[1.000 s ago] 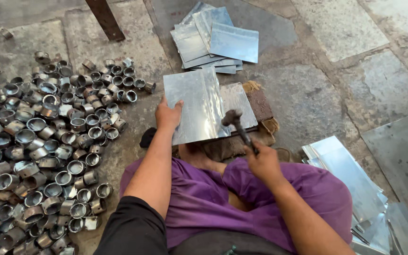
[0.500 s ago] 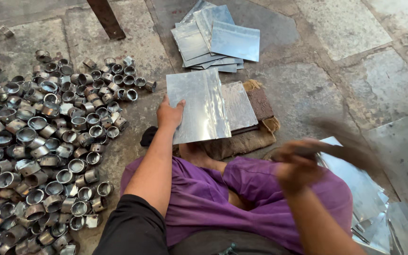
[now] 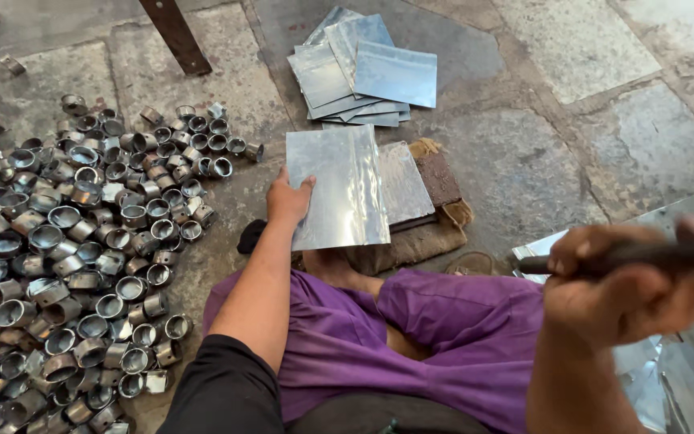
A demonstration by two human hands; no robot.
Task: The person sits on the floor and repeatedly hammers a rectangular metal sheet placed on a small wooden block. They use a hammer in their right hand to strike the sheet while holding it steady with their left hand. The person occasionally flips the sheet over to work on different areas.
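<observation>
1. Our left hand (image 3: 287, 201) presses flat on the thin metal sheet (image 3: 336, 186) at frame centre, fingers spread, not clamped.
2. Our right hand (image 3: 616, 281) at right is closed round a dark hammer handle (image 3: 668, 255).
3. We judge the sheet light, springy and sharp-edged; best held flat-palmed, off the edges.

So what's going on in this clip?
A person sits on a stone floor working sheet metal. The left hand presses a shiny metal sheet flat on a block padded with sacking. The right hand is raised at the right, its grip closed on a dark hammer handle, blurred. A heap of small metal rings lies left; more sheets are stacked ahead.
</observation>
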